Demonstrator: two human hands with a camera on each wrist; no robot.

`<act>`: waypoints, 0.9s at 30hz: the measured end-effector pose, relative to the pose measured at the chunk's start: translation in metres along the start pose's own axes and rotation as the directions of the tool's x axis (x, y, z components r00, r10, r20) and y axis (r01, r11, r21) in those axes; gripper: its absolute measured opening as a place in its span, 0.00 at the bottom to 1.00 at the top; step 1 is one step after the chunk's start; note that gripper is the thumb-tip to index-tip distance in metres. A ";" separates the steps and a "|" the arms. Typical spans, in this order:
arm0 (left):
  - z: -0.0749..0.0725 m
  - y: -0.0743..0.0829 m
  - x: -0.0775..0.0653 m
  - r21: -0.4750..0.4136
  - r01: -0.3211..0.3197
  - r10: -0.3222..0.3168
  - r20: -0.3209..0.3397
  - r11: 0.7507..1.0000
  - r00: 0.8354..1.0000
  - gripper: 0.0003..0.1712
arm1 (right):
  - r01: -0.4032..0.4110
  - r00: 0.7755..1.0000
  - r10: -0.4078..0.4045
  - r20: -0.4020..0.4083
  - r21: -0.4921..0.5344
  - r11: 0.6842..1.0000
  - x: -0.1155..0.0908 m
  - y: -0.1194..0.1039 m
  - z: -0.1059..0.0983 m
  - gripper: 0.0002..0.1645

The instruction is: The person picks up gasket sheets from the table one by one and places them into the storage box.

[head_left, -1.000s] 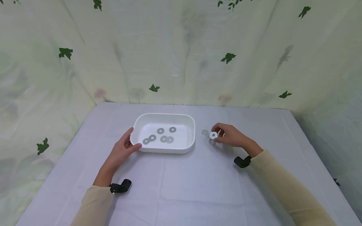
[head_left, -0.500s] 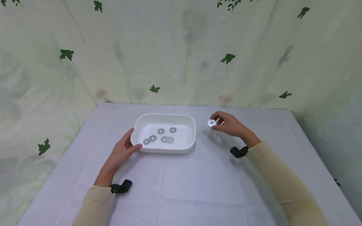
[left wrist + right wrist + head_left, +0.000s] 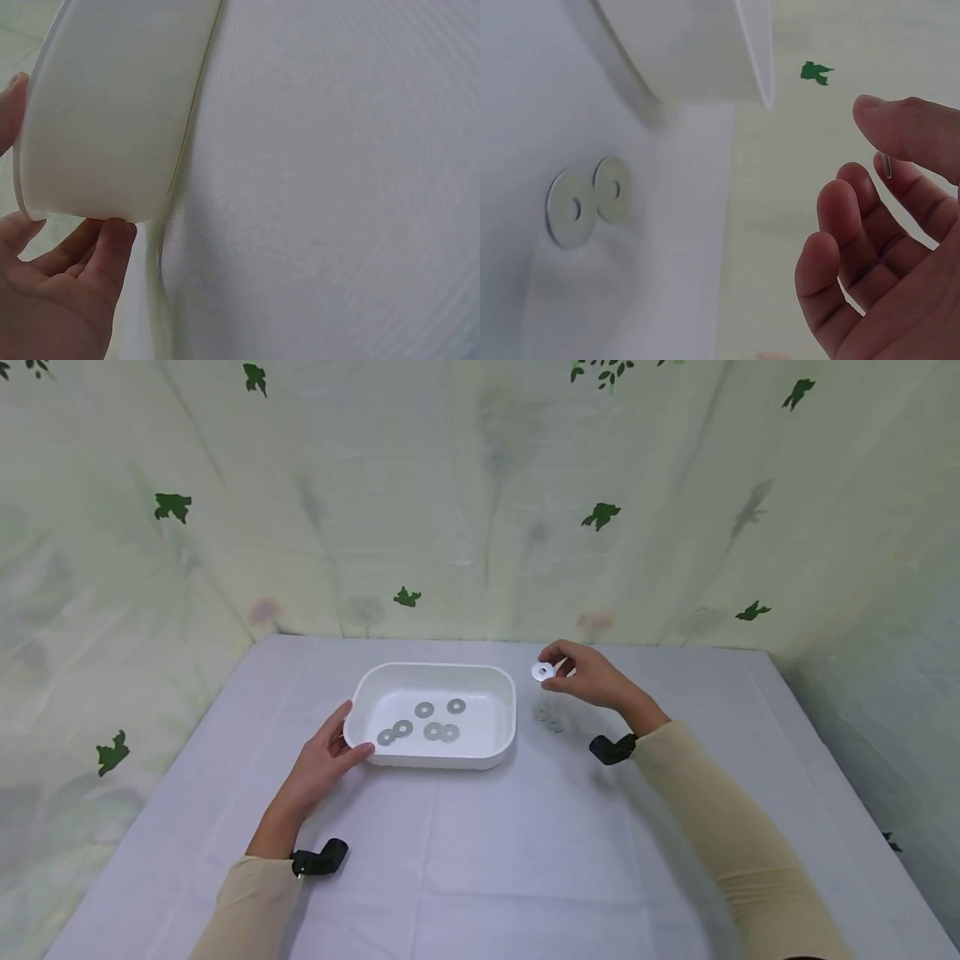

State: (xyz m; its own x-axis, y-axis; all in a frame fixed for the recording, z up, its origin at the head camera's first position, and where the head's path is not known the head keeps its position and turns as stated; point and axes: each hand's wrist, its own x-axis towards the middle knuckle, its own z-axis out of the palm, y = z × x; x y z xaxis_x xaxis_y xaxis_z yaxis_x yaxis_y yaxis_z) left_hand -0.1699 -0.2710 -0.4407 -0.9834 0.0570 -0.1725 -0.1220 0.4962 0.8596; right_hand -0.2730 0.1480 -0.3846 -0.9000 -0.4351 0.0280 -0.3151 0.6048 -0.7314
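Observation:
In the head view my right hand (image 3: 588,677) pinches a flat metal washer (image 3: 542,672) between thumb and fingers, raised over the table to the right of a white plastic tray (image 3: 491,760). The right wrist view shows that washer (image 3: 887,166) edge-on, mostly hidden by the thumb. Two more washers (image 3: 571,208) lie on the tablecloth below, close together. Several grey washers (image 3: 424,710) lie flat inside the tray, some overlapping. My left hand (image 3: 318,768) grips the tray's left end, thumb at the front corner of the rim and fingertips (image 3: 116,232) against the end wall.
A pale lavender cloth (image 3: 487,860) covers the table. Behind it hangs a light curtain (image 3: 480,510) with green leaf shapes. Black wrist cameras (image 3: 321,857) sit on both wrists.
My right hand has lifted the washer off the spot beside the two others and carried it up and leftward toward the tray. The left hand and tray have stayed in place.

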 end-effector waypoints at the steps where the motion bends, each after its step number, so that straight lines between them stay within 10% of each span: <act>1: 0.000 0.000 0.000 0.000 -0.001 0.001 0.000 1.000 1.000 0.54 | -0.002 1.000 0.002 0.000 0.003 1.000 0.002 -0.002 0.001 0.23; 27: -0.001 -0.001 0.000 -0.026 -0.005 0.005 0.004 1.000 1.000 0.55 | 0.067 0.996 -0.074 0.055 0.120 0.991 0.038 -0.041 0.034 0.23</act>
State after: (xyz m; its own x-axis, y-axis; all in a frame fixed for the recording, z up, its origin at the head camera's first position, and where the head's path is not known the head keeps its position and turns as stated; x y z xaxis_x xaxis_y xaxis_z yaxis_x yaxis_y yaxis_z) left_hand -0.1698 -0.2720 -0.4409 -0.9834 0.0633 -0.1699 -0.1202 0.4736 0.8725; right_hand -0.2836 0.0840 -0.3766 -0.8562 -0.5148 0.0441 -0.3362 0.4903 -0.8041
